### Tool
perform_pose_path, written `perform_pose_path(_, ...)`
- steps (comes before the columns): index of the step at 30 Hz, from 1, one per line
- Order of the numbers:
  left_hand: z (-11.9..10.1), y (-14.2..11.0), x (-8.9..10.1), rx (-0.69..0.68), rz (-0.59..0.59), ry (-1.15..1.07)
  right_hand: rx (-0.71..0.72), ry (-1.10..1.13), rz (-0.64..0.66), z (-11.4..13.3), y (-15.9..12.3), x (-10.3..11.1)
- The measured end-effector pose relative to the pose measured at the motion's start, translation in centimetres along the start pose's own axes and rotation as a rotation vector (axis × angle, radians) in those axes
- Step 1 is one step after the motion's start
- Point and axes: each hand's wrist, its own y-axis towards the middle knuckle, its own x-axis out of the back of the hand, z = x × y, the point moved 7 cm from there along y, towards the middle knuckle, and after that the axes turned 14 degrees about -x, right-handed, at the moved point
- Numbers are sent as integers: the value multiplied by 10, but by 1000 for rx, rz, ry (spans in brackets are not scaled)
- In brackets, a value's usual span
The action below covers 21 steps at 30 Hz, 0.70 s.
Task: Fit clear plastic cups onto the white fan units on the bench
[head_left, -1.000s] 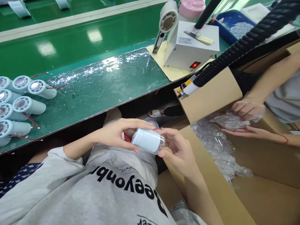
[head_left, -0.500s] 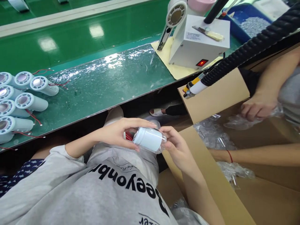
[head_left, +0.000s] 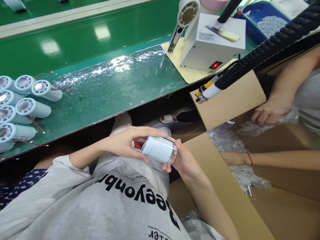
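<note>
Above my lap, both hands hold a pale blue cylindrical housing [head_left: 160, 149] tilted on its side. A clear plastic sleeve is around it and extends past its right end. My left hand [head_left: 128, 144] is closed around the left end, thumb below and fingers above, with red wires [head_left: 138, 145] showing inside the grip. At the clear right end, my right hand [head_left: 185, 160] is wrapped round the sleeve, its fingertips showing underneath. Similar pale blue cylinders [head_left: 33, 108] with red wires stand and lie at the bench's left.
A white box-shaped device [head_left: 212, 43] with a lit red switch stands on the green bench [head_left: 112, 86]. A black corrugated hose [head_left: 262, 53] hangs at right. Near my right arm, a cardboard box [head_left: 225, 186] holds clear plastic pieces [head_left: 225, 141]. A co-worker's hands [head_left: 272, 111] reach into it.
My right hand has turned and shifted round the sleeve's right end, from a fingertip hold to a fuller wrap. My left hand stays put. The co-worker's hands moved slightly left.
</note>
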Motion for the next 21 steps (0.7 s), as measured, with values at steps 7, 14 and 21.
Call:
perform_pose_path(7, -4, -2, -2, -63, -29, 42, -150, 13, 136, -19, 6, -1)
perform_pose_path(14, -3, -4, -4, 61, -95, 58, 15, -74, 75, -13, 4, -2)
perform_pose_path(21, -7, -7, -5, -20, -122, 53, 374, -349, -145, 12, -23, 2)
